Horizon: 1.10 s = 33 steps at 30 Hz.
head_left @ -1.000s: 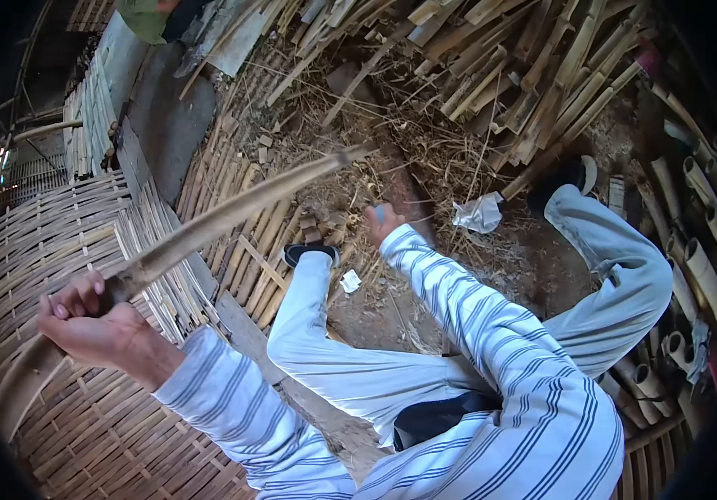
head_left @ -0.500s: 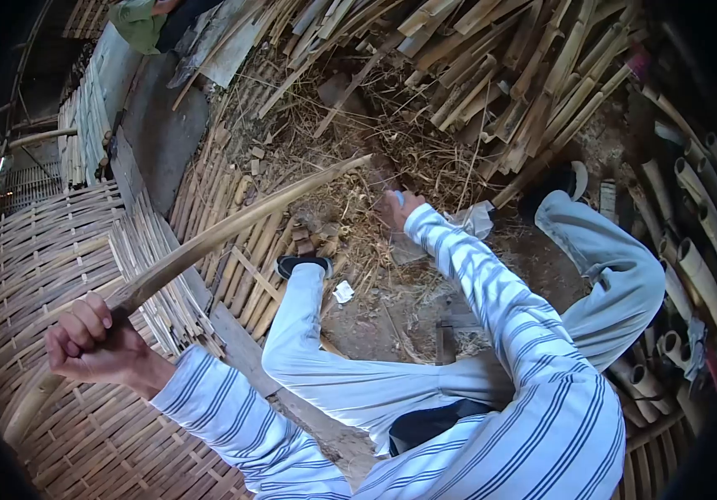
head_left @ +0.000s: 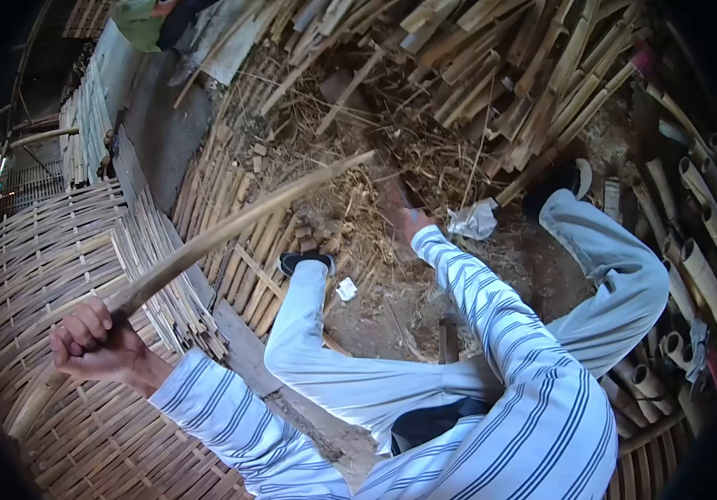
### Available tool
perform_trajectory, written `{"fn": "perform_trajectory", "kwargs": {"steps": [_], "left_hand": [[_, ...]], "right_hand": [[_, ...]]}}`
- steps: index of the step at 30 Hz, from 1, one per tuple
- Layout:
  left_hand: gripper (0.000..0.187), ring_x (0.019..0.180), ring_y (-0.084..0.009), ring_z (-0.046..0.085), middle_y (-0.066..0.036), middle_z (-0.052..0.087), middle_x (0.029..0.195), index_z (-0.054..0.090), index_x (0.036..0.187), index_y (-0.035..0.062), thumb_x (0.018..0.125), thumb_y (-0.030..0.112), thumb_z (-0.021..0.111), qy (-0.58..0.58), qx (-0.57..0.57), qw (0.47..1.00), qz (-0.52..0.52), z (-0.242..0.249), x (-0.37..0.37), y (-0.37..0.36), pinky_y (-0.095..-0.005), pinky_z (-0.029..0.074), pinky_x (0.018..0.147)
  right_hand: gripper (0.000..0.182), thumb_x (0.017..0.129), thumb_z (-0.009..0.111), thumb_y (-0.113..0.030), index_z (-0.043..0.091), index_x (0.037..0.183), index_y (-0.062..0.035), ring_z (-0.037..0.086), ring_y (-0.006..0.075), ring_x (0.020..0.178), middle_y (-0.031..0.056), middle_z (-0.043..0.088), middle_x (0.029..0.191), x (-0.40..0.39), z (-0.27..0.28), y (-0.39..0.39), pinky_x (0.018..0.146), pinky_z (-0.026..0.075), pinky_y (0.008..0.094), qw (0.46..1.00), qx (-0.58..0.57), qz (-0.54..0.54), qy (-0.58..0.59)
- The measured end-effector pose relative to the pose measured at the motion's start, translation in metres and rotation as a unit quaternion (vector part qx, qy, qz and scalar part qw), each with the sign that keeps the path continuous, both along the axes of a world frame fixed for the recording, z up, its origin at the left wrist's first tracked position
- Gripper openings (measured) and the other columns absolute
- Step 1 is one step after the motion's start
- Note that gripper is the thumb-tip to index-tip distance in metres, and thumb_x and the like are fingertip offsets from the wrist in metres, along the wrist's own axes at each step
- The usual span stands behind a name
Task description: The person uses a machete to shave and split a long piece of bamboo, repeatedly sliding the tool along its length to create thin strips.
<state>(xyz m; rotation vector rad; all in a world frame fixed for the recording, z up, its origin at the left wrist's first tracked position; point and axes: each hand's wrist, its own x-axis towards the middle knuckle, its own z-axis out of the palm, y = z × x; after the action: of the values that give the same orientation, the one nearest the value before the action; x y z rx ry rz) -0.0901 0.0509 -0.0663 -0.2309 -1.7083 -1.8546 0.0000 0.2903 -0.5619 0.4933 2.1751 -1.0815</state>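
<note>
My left hand [head_left: 96,342] is wrapped round a long bamboo pole [head_left: 208,242], which slants up to the right from the lower left. The pole's far end is over the shavings on the ground. Near the middle, my right hand [head_left: 414,223] is closed on a rust-brown, blade-like tool [head_left: 392,196]. This tool points up and away, close to the pole's far end but apart from it. Its outline blends into the brown litter.
Split bamboo [head_left: 533,75] is piled at the upper right, with bamboo tubes [head_left: 700,258] at the right edge. A woven bamboo mat [head_left: 33,283] lies at left. Crumpled white plastic [head_left: 475,218] is beside my right hand. Part of another person [head_left: 137,23] shows at the top left.
My right hand has moved slightly down and to the right with the tool, away from the pole's far end. My left hand and the pole have barely shifted.
</note>
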Motion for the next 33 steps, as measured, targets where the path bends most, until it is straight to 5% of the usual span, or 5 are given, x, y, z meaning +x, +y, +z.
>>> {"fn": "perform_trajectory", "kwargs": {"steps": [7,11,20,23,33], "left_hand": [[0.039,0.041,-0.0094,0.025,0.003,0.025,0.047,0.028,0.052,0.0159,0.085,0.028,0.045,-0.043,0.087,0.992,-0.078,-0.008,0.01,-0.027,-0.0247,0.026,0.043],[0.035,0.045,-0.0148,0.034,-0.001,0.032,0.048,0.035,0.056,0.0131,0.084,0.029,0.049,-0.06,0.118,0.988,-0.081,-0.005,0.01,-0.03,-0.03,0.034,0.051],[0.022,0.086,-0.0347,0.06,-0.015,0.06,0.075,0.056,0.08,0.0009,0.074,0.019,0.048,-0.045,0.071,0.989,-0.123,0.008,-0.017,-0.026,-0.0475,0.045,0.087],[0.035,0.096,-0.0378,0.059,-0.017,0.062,0.086,0.056,0.096,-0.0019,0.068,0.016,0.045,-0.02,0.046,0.994,-0.101,0.02,-0.021,-0.007,-0.0502,0.043,0.093],[0.061,0.101,-0.0396,0.057,-0.023,0.064,0.091,0.046,0.114,-0.0103,0.06,0.017,0.048,-0.06,-0.081,0.948,-0.302,0.078,-0.047,0.116,-0.0456,0.037,0.101]], "right_hand": [[0.067,0.087,0.034,-0.06,0.06,0.108,-0.0023,0.054,0.0422,0.104,0.0273,0.058,0.108,-0.028,-0.038,0.033,0.09,0.042,0.0466,0.996,0.028,-0.026,0.08],[0.072,0.086,0.034,-0.065,0.064,0.099,-0.0004,0.058,0.0431,0.091,0.0238,0.064,0.091,-0.047,0.008,0.089,0.076,0.045,0.0459,0.997,0.065,0.021,-0.047],[0.043,0.076,0.072,-0.04,0.053,0.08,-0.0018,0.059,0.0123,0.058,0.0043,0.056,0.059,0.006,0.295,0.144,0.053,0.047,0.0289,0.975,-0.127,-0.019,0.181],[0.05,0.07,0.078,-0.041,0.052,0.086,-0.0018,0.058,0.0121,0.057,0.004,0.057,0.062,0.003,0.301,0.134,0.053,0.048,0.0283,0.919,-0.065,-0.008,0.389],[0.09,0.053,0.089,-0.029,0.036,0.116,0.0066,0.053,0.0344,0.112,0.0287,0.053,0.116,-0.054,0.319,0.097,0.098,0.044,0.0444,0.895,-0.309,-0.045,0.32]]}}
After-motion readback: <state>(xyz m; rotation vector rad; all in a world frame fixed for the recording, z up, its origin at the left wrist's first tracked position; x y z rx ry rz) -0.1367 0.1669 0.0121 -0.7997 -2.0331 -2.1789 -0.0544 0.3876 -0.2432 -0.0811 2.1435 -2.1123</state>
